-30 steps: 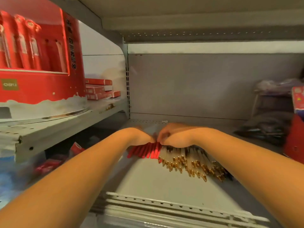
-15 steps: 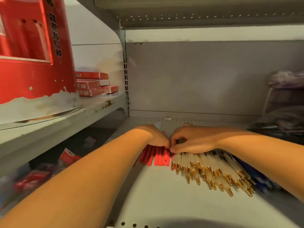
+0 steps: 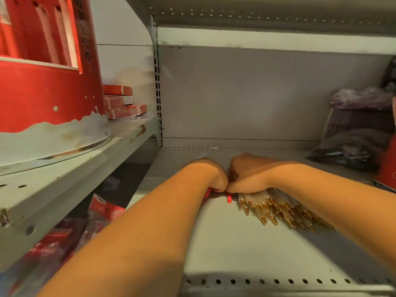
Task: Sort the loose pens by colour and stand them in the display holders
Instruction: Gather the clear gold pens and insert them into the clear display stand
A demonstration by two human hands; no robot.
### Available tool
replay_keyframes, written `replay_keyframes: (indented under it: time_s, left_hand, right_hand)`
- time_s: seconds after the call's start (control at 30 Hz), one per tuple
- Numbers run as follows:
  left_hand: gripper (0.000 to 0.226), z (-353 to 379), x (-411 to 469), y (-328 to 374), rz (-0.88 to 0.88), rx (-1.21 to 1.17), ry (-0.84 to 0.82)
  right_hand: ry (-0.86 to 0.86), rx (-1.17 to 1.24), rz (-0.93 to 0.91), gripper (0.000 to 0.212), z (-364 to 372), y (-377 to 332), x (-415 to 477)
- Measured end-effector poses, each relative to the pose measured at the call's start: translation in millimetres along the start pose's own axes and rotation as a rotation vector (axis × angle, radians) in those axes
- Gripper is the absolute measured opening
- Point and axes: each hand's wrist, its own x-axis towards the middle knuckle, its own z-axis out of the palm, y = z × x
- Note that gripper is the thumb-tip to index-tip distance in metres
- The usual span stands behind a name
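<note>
On the grey shelf point(image 3: 235, 249) lies a row of loose pens. My left hand point(image 3: 211, 176) is curled over the red pens point(image 3: 229, 198); only one red end and a sliver by my wrist show. My right hand point(image 3: 250, 174) is curled over the upper ends of the pale pens with gold tips point(image 3: 278, 211), which fan out from under its palm toward me. The two thumbs touch between the groups. A tall red display holder point(image 3: 42, 82) stands on the higher shelf at the left.
Small red boxes point(image 3: 122, 103) are stacked behind the holder. Plastic bags of stock point(image 3: 360, 136) and a red object point(image 3: 389, 168) sit at the back right. Red packets point(image 3: 102, 211) lie on the lower shelf at left. The back wall is close behind my hands.
The red pens, fanned out in plain sight earlier, are now mostly hidden under my left hand. The blue pens seen at the right are now out of sight behind my right forearm.
</note>
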Motion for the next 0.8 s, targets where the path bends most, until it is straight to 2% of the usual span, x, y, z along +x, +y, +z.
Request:
replay_keyframes:
  time_s: [0.03,0.1,0.13,0.3,0.4,0.43,0.53,0.63,0.73,0.8]
  left_hand:
    - [0.021,-1,-2,0,0.02,0.024,-0.017]
    - [0.055,1,0,-2,0.051,0.061,-0.03]
    - [0.064,1,-1,-4,0.065,0.084,-0.027]
    - [0.06,6,2,-8,-0.007,0.08,-0.011]
    - [0.065,6,1,-10,-0.054,0.02,0.022]
    - [0.056,5,1,-12,-0.052,-0.002,0.028]
    - [0.011,-2,1,-16,-0.065,-0.057,0.029]
    - [0.013,-4,1,-23,-0.112,-0.233,0.005]
    - [0.01,-2,3,-31,-0.166,-0.556,0.009]
    - [0.005,-2,4,-34,-0.155,-0.64,0.006]
  right_hand:
    - [0.011,-0.007,0.019,0.026,2,-3,1]
    - [0.044,-0.019,0.066,0.024,5,-9,4]
    - [0.068,-0.031,0.088,0.023,7,-12,5]
    - [0.19,-0.091,0.166,0.018,20,-22,14]
    - [0.203,-0.063,0.2,0.023,19,-20,14]
    - [0.199,-0.04,0.21,0.025,18,-18,13]
    - [0.203,0.07,0.211,0.028,15,-13,12]
    - [0.269,0.216,0.206,0.034,10,-11,8]
    - [0.313,0.289,0.209,0.028,4,-10,3]
    - [0.323,0.317,0.217,0.026,2,-9,1]
